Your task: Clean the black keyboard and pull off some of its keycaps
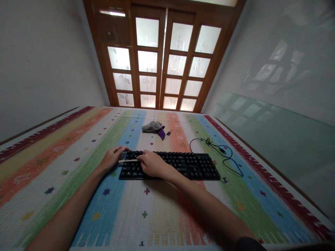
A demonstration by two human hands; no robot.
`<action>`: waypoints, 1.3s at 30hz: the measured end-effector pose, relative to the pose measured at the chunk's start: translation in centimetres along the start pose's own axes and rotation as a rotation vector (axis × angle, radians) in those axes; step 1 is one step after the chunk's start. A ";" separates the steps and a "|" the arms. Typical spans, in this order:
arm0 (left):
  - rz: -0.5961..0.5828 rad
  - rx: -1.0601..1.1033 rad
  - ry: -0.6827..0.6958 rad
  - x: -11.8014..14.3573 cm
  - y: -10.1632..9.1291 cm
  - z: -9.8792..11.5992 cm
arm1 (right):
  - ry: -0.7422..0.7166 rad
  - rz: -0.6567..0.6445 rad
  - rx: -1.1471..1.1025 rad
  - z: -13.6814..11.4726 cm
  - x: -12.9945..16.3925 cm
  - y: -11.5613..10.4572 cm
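One pale stick [129, 160] partly hides in the right hand [152, 164].

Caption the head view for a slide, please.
Right hand holding pale stick over black keyboard, left hand at its corner.

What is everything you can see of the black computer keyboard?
The computer keyboard is black, apparently plastic, with rows of keys and a number pad at its right end. It lies flat, its length across the view, on the striped tablecloth. A black cable appears to leave its far edge. The left hand seems to touch its far left corner; the right hand covers some left-side keys, holding a pale stick over its left end.
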State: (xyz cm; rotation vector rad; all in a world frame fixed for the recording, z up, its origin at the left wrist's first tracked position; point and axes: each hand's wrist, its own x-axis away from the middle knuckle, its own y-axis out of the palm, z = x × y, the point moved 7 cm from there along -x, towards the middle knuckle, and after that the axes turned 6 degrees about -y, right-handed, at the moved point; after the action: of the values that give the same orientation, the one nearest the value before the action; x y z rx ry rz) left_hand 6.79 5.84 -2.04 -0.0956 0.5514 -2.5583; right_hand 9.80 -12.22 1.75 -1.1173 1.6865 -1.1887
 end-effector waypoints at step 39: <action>-0.026 -0.032 -0.074 0.6 0.2 0.1 | 0.082 -0.016 0.027 2.8 3.5 -0.6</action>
State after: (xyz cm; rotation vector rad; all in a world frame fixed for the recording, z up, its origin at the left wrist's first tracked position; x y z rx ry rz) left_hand 6.44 5.34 -2.04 -0.2095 0.5659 -2.5599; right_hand 11.41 -16.36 1.22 -1.0810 1.7209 -1.2791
